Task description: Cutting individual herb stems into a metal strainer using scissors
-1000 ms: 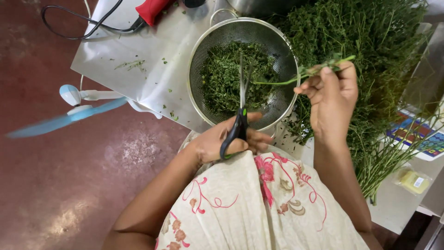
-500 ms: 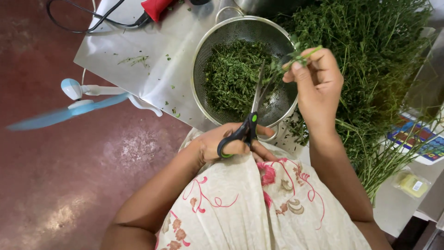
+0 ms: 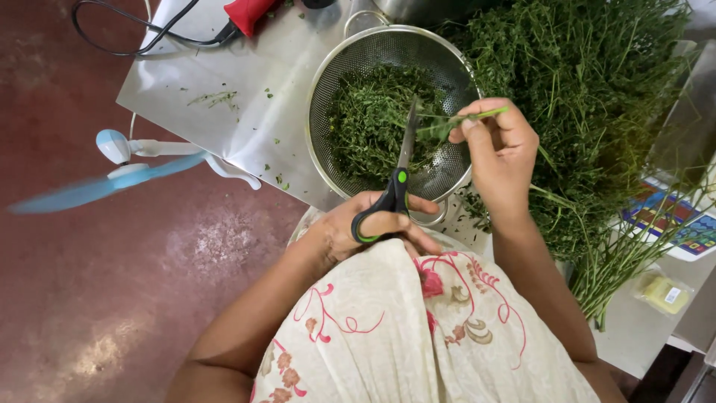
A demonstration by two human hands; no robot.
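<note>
My left hand (image 3: 377, 224) grips black scissors with green trim (image 3: 395, 183), blades pointing up over a metal colander (image 3: 339, 67) that holds chopped green herbs (image 3: 365, 119). My right hand (image 3: 501, 153) pinches a thin green herb sprig (image 3: 462, 119) above the colander's right rim, its tip touching the scissor blades. A large heap of leafy herb stems (image 3: 589, 82) lies to the right of the colander, behind my right hand.
A steel tabletop (image 3: 246, 82) carries scattered herb bits. A red tool with a black cord (image 3: 246, 11) lies at the back. A small blue fan (image 3: 123, 168) spins at the table's left edge over a red floor (image 3: 97, 283). A colourful packet (image 3: 667, 216) sits right.
My right hand has brought the sprig lower and leftward to the scissor blades. The scissors have tilted more upright over the colander.
</note>
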